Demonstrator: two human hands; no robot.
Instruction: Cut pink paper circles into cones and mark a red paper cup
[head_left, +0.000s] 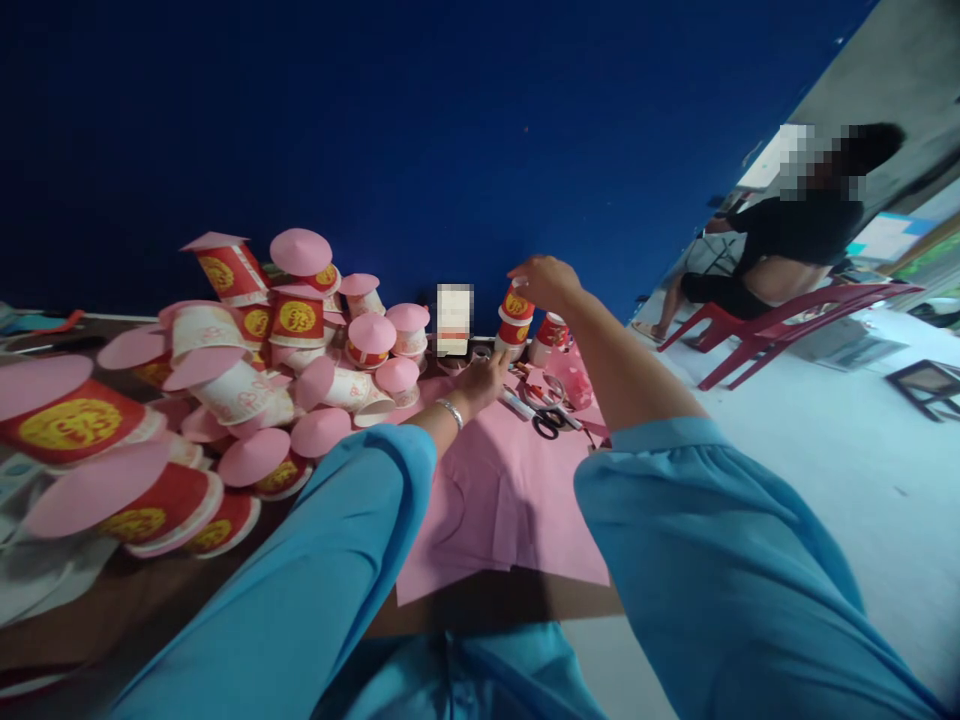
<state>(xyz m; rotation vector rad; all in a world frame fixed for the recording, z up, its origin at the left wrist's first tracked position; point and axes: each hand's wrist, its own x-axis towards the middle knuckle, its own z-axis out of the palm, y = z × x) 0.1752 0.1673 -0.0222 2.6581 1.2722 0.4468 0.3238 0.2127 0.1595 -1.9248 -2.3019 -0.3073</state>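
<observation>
A stack of red and white paper cups (514,332) with yellow emblems stands upside down at the back of the table, against the blue wall. From above, my right hand (553,282) grips the top cup, its fingers bent over the cup's upper end. Low on the same stack, my left hand (486,385), with a silver bracelet at the wrist, has its fingers closed around the bottom cup; its palm hides part of the contact. Pink paper sheets (480,500) lie under my forearms. Another red cup stack (549,338) stands just right of my right hand.
Many cups with pink paper cones (300,320) are heaped on the left. Black-handled scissors (551,422) and a tape roll (553,388) lie near the stacks. A phone (454,318) leans by the wall. At right, a person sits on a red chair (787,318).
</observation>
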